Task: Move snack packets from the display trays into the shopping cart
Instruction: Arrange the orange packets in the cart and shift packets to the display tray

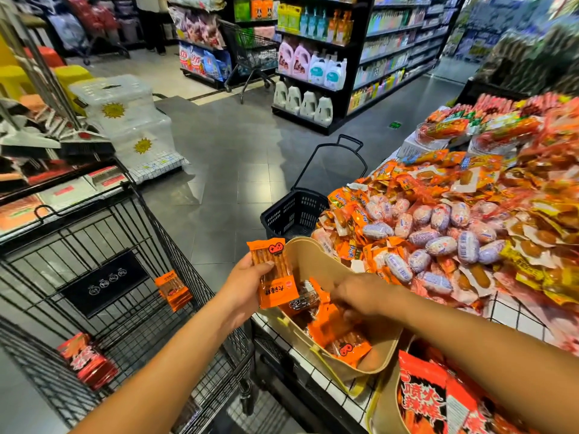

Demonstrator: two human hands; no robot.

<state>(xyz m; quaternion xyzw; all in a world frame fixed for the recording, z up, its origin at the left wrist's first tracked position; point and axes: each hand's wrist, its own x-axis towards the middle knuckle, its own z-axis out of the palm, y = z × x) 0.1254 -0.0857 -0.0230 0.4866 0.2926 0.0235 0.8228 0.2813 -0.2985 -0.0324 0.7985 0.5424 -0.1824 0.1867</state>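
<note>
Left hand [246, 288]: fingers grip orange snack packet [275, 277] | Right hand [360, 296]: fingers down among packets [347, 346] in beige tray [313, 264], grip cannot be told

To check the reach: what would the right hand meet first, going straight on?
The right hand points down-left into the beige tray; it would likely meet the orange packets there first. Depth unclear.

Glossy orange plastic snack packets [338, 336], matt beige plastic tray [316, 261], black metal-wire shopping cart [103, 277], black plastic mesh basket [291, 214], smooth grey floor tiles [225, 151]
</note>
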